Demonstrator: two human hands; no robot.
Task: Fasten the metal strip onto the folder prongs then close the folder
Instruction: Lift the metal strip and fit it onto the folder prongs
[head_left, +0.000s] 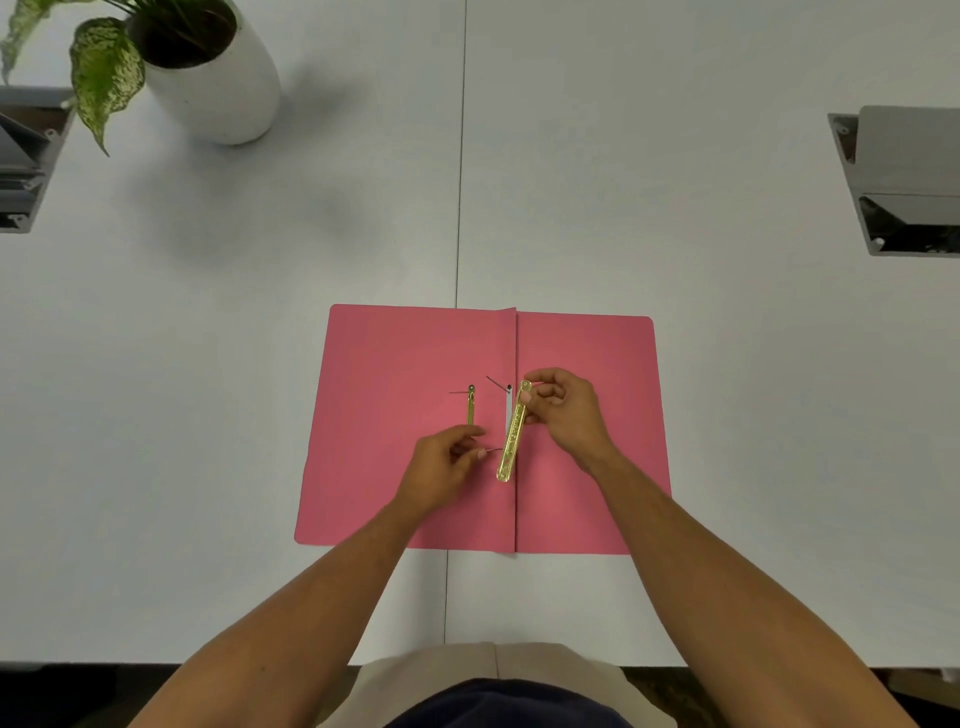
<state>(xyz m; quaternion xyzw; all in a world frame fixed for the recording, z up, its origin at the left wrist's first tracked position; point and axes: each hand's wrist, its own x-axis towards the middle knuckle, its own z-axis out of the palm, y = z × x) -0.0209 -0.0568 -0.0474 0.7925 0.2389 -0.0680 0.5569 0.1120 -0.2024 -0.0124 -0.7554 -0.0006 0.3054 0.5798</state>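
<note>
A pink folder (389, 364) lies open and flat on the white table. My right hand (566, 410) pinches the top end of a gold metal strip (511, 441), which hangs tilted just over the folder's centre fold. Two thin prongs stand up near the fold: the far prong (497, 384) is free, and my left hand (447, 462) pinches the near prong (491, 451) beside the strip's lower end. A second gold bar (470, 408) lies flat on the left flap, partly under my left hand.
A white pot (218, 78) with a leafy plant stands at the far left. Open grey cable hatches are set into the table at the left edge (21, 156) and at the right (904, 182). A seam (460, 156) runs down the table's middle.
</note>
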